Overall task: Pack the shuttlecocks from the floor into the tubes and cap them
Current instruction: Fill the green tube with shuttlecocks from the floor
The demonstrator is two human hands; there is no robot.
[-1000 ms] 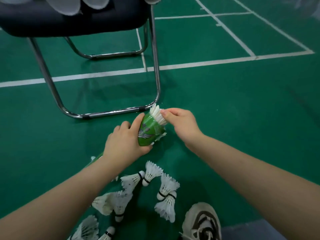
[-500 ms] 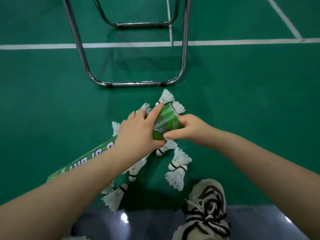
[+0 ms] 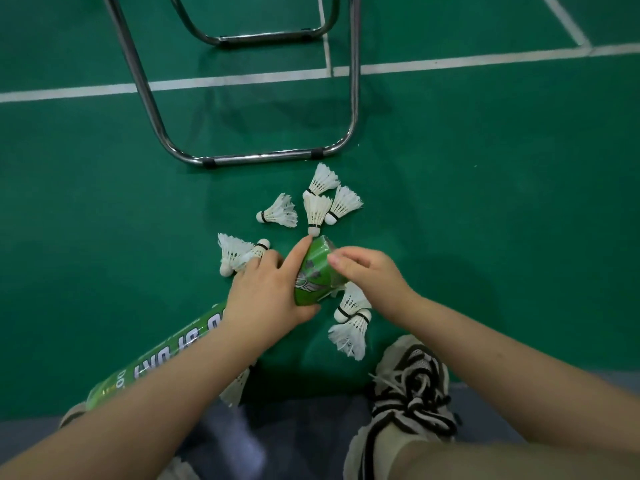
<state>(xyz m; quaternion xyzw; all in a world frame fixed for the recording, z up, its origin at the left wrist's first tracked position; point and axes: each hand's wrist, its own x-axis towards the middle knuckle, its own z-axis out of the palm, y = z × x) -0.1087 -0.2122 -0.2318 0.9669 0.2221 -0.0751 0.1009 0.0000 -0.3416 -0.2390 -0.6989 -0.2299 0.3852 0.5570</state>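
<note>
While in left hand (image 3: 266,296), glossy cylindrical tube (image 3: 313,271)

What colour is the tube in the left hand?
The tube is bright green with white lettering; head view.

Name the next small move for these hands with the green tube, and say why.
Probably: the right hand reaches forward and pinches the white feather shuttlecock whose cork tip lies just beyond the mouth of the green printed tube. The left hand grips that tube near its open end, and the right seems to hold nothing.
</note>
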